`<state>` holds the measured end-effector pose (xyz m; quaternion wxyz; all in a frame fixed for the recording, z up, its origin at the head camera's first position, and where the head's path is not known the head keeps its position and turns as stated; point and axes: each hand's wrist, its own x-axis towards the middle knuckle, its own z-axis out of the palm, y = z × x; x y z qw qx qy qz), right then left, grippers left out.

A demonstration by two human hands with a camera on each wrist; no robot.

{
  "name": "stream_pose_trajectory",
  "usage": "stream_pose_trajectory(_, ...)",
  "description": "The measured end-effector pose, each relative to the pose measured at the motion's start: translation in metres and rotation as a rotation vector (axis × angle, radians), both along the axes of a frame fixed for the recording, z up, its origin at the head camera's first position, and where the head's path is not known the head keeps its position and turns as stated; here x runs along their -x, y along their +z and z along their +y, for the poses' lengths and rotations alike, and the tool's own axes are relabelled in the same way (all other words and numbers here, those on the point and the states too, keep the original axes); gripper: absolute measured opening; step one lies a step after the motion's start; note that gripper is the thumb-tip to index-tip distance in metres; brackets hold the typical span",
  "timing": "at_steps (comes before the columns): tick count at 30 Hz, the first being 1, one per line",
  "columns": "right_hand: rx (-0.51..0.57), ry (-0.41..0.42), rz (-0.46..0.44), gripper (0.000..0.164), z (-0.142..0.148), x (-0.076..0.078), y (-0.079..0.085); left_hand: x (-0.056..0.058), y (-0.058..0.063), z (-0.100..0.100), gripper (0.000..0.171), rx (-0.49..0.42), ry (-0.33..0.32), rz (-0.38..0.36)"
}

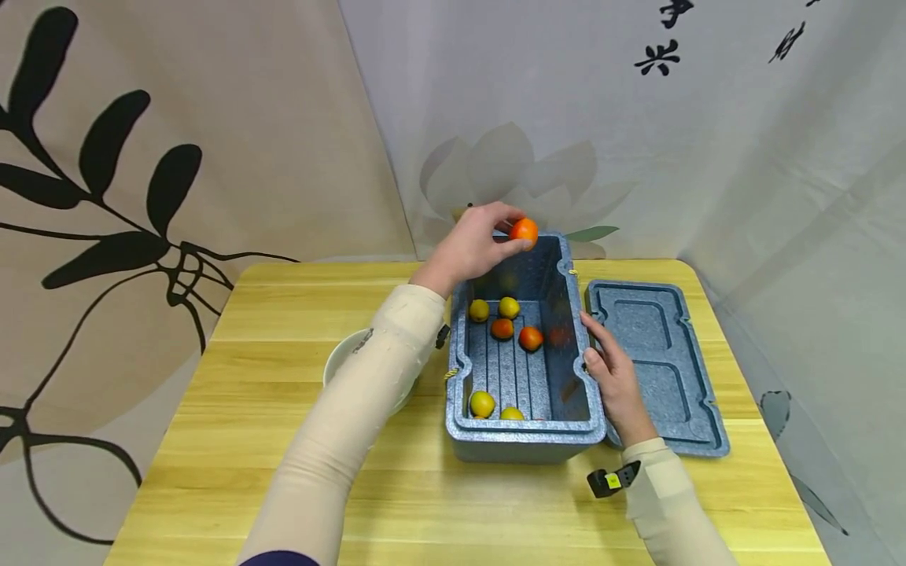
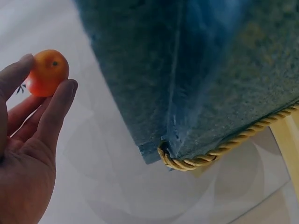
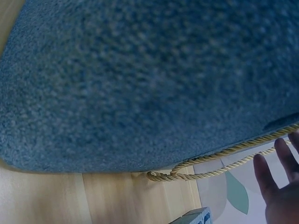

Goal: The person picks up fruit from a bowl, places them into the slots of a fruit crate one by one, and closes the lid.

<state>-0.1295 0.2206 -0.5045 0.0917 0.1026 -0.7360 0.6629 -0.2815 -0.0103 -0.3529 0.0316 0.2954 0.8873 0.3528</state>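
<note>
My left hand (image 1: pixel 470 248) pinches a small orange-red tomato (image 1: pixel 524 233) between thumb and fingertips, above the far end of a blue-grey foam box (image 1: pixel 527 428). In the left wrist view the tomato (image 2: pixel 48 71) shows a small green stem spot. Inside the box, two red tomatoes (image 1: pixel 531 339) and several round yellow fruits (image 1: pixel 483 404) lie on the ribbed floor. My right hand (image 1: pixel 623 393) rests at the right rim with fingers loosely extended. In the right wrist view, its fingertips (image 3: pixel 280 144) are at the yellow rope (image 3: pixel 233 148) along the box.
A matching box lid (image 1: pixel 647 369) lies on the table, to the right of the box. Left of the box, a pale round bowl (image 1: pixel 340 358) is partly hidden by my left forearm. The wooden table (image 1: pixel 233 440) ends at a hanging printed curtain (image 1: pixel 283 157).
</note>
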Motion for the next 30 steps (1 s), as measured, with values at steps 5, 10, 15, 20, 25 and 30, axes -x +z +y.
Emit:
stream_pose_trajectory(5, 0.006, 0.002, 0.008, 0.047, -0.001, 0.0, -0.001, -0.001, -0.002, 0.002, 0.049, -0.027, -0.01, -0.003)
stream_pose_trajectory(10, 0.011, 0.002, 0.026, 0.047, -0.001, 0.001, -0.001, -0.002, -0.004, 0.002, 0.045, -0.071, -0.02, -0.005)
stream_pose_trajectory(15, 0.016, 0.0, 0.032, 0.047, -0.001, 0.001, -0.001, -0.003, -0.005, -0.001, 0.042, -0.078, -0.012, -0.003)
stream_pose_trajectory(20, 0.008, -0.01, 0.023, 0.047, -0.001, 0.0, -0.001, -0.004, -0.007, -0.005, 0.04, -0.085, -0.003, -0.012)
stream_pose_trajectory(25, 0.006, -0.012, 0.026, 0.046, 0.0, 0.0, -0.001, -0.005, -0.01, -0.012, 0.039, -0.118, 0.0, -0.015)
stream_pose_trajectory(30, 0.021, 0.003, 0.039, 0.046, 0.0, 0.002, -0.001, -0.007, -0.012, -0.021, 0.034, -0.184, 0.02, -0.007)
